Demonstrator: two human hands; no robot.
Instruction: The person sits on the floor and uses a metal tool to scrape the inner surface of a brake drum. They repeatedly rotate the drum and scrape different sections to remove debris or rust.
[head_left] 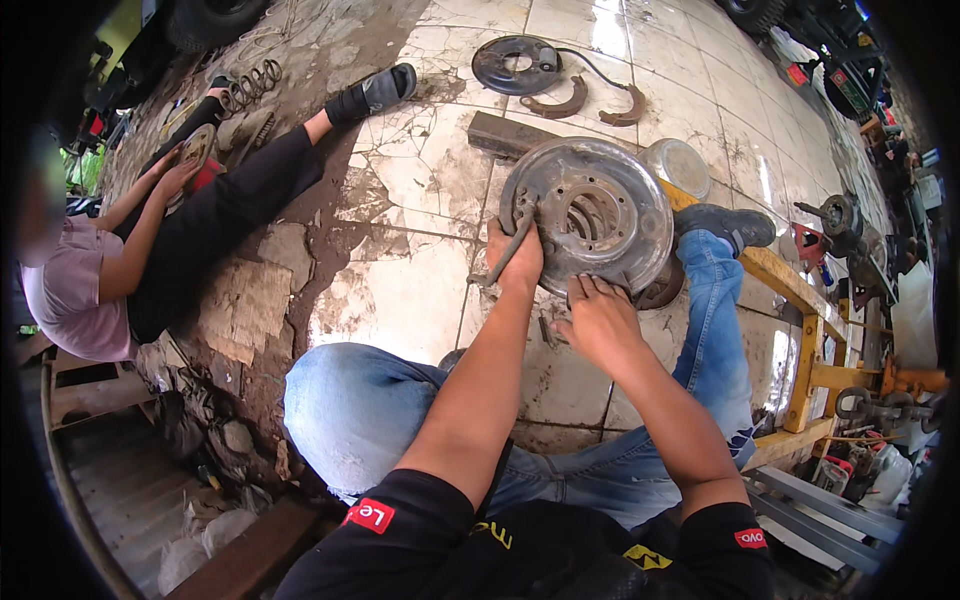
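A round, worn metal brake backing plate point(642, 215) with a ribbed centre opening lies in front of me, its face tilted up. My left hand point(515, 255) is closed on its left edge, beside a bent dark tube point(508, 250) that comes off the plate. The fingers of my right hand point(605, 325) are bent over the near rim, with the thumb apart below it. Part of a rusty round piece point(660, 286) shows beneath the plate. Behind the plate are a rectangular metal beam point(500, 134) and a round, pale-topped can point(676, 166).
Farther off lie another backing plate point(497, 65) and two curved brake shoes point(558, 103). A yellow metal frame point(790, 280) stands at my right. At left, a seated person point(95, 275) holds a round part near a coil spring point(255, 85). Cracked, dirty tiles point(400, 270) cover the floor.
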